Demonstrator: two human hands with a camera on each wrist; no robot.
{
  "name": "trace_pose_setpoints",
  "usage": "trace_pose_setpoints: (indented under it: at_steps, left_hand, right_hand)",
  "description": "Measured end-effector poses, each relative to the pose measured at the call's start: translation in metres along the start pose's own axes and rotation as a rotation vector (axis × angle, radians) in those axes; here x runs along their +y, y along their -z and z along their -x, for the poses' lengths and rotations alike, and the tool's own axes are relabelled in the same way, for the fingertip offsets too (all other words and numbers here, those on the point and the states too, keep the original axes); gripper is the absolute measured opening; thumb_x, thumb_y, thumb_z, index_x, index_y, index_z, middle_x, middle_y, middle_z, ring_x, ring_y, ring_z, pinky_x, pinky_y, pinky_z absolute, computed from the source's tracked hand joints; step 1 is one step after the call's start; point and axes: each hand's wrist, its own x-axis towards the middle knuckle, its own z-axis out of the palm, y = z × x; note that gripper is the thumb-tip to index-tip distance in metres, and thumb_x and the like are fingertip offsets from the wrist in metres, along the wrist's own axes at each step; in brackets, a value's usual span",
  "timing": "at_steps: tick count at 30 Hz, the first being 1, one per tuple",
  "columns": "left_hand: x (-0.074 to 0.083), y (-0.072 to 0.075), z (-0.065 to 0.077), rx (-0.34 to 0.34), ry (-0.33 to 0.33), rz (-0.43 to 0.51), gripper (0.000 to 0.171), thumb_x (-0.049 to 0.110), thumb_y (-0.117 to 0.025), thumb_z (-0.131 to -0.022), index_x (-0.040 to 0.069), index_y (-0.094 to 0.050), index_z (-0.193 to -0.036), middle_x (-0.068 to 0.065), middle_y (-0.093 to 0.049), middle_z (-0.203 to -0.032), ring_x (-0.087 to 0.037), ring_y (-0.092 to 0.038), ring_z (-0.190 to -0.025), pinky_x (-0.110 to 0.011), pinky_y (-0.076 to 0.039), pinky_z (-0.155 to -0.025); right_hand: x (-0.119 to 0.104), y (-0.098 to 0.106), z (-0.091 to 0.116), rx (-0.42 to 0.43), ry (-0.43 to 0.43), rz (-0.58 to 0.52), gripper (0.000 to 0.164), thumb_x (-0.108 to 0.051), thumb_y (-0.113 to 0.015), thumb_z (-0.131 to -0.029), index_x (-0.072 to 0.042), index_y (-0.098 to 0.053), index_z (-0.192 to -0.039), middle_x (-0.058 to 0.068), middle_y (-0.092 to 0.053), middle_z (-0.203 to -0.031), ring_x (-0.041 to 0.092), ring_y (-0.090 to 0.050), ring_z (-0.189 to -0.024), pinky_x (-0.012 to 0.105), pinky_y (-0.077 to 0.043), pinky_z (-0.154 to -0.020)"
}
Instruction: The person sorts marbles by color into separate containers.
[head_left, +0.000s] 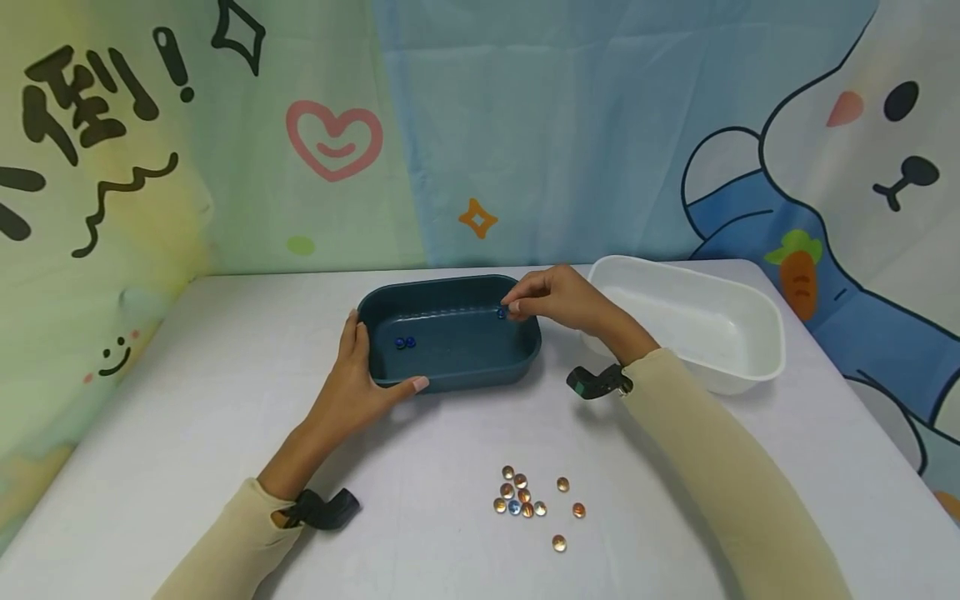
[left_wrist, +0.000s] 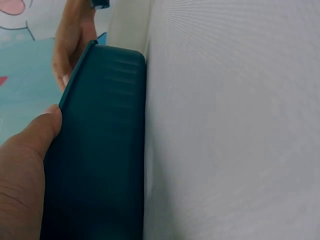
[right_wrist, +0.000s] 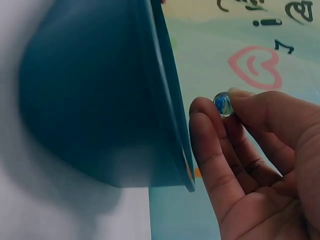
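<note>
Marble [right_wrist: 223, 104] is round, glassy, blue-swirled, perhaps faintly greenish.

The left wrist view cuts off the teal tray [left_wrist: 100, 150] below and hides its inside.

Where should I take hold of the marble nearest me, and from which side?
I'd pinch the marble at its middle, on opposite sides, coming from above: it looks round and sits on the table apart from the other marbles, leaving room around it.
</note>
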Motion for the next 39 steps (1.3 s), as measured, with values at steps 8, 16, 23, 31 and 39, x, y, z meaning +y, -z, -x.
trace_pose_setpoints:
  at_steps: [8, 16, 23, 31, 39]
  left_hand:
    - [-0.002, -0.001, 0.000, 0.006, -0.007, 0.004, 0.127, 0.070, -0.070, -0.073, -0.001, -0.003, -0.154, -0.003, 0.012, -0.161, -0.035, -0.013, -0.145, -0.055, -0.029, -0.108]
    - [-0.002, -0.003, 0.000, -0.001, -0.009, -0.005, 0.127, 0.071, -0.069, -0.073, -0.002, -0.004, -0.154, -0.004, 0.012, -0.161, -0.034, -0.012, -0.145, -0.054, -0.029, -0.108]
    - [-0.001, -0.001, -0.001, -0.001, -0.003, -0.007, 0.128, 0.071, -0.069, -0.073, -0.003, -0.004, -0.153, -0.004, 0.013, -0.161, -0.034, -0.012, -0.145, -0.054, -0.028, -0.109]
    - [-0.002, -0.001, -0.002, -0.006, -0.007, 0.000, 0.128, 0.073, -0.068, -0.073, -0.002, -0.003, -0.154, -0.002, 0.013, -0.161, -0.034, -0.011, -0.145, -0.055, -0.028, -0.108]
    - [-0.005, 0.000, -0.001, -0.005, 0.007, -0.003, 0.129, 0.074, -0.067, -0.072, -0.002, -0.003, -0.154, -0.001, 0.014, -0.161, -0.034, -0.011, -0.145, -0.056, -0.028, -0.108]
  right_hand:
    - [-0.002, 0.006, -0.014, -0.008, -0.059, 0.004, 0.025, -0.009, -0.060, -0.096, 0.005, -0.068, -0.115, 0.014, -0.070, -0.103, 0.032, -0.067, -0.098, 0.038, -0.051, -0.090]
    - [-0.002, 0.001, -0.026, -0.018, -0.095, 0.031, 0.027, -0.011, -0.059, -0.097, 0.004, -0.067, -0.119, 0.017, -0.068, -0.112, 0.026, -0.067, -0.099, 0.040, -0.049, -0.093]
    - [-0.007, 0.001, -0.043, 0.004, -0.171, -0.005, 0.028, -0.013, -0.060, -0.097, 0.004, -0.067, -0.119, 0.017, -0.067, -0.116, 0.024, -0.068, -0.099, 0.042, -0.043, -0.100]
    - [-0.004, 0.002, -0.056, 0.024, -0.206, -0.046, 0.025, -0.005, -0.057, -0.098, 0.009, -0.065, -0.117, 0.023, -0.062, -0.121, 0.026, -0.068, -0.099, 0.036, -0.052, -0.088]
    - [-0.007, 0.000, -0.061, -0.029, -0.206, 0.057, 0.023, -0.005, -0.058, -0.097, 0.004, -0.068, -0.116, 0.016, -0.067, -0.116, 0.024, -0.066, -0.104, 0.037, -0.050, -0.091]
